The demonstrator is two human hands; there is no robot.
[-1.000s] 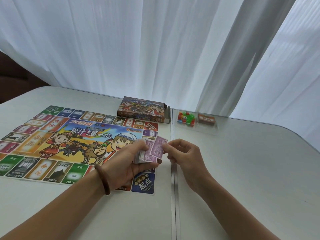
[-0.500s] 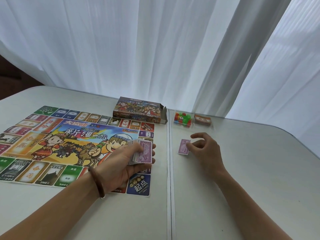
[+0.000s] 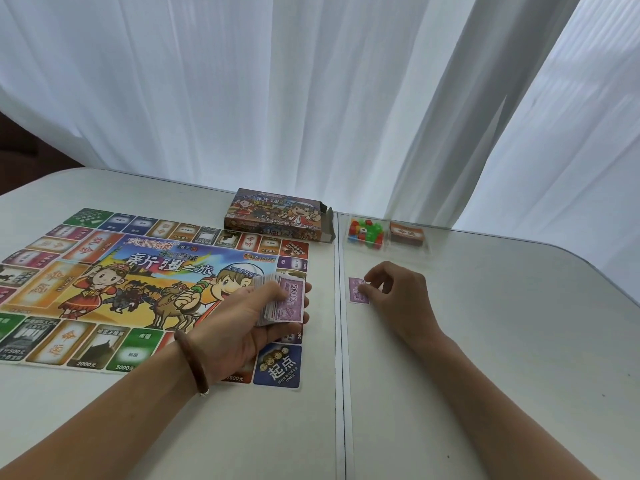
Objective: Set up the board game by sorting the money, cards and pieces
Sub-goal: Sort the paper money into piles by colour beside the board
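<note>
My left hand (image 3: pixel 249 317) grips a thick stack of paper money (image 3: pixel 284 301) above the right edge of the colourful game board (image 3: pixel 114 285); a purple 5000 note lies on top. One purple note (image 3: pixel 356 289) lies flat on the table right of the seam. My right hand (image 3: pixel 394 296) rests on that note, its curled fingertips touching its right part and hiding it. Small coloured plastic pieces (image 3: pixel 365 232) and an orange card deck (image 3: pixel 407 233) sit in a clear tray further back.
The game box (image 3: pixel 277 214), its end flap open, lies behind the board near the table seam (image 3: pixel 341 341). White curtains hang along the table's far edge. The white table (image 3: pixel 502 341) curves away at the right.
My right hand took a purple note off the stack, carried it right across the seam and laid it on the table. My left hand with the stack stayed roughly in place.
</note>
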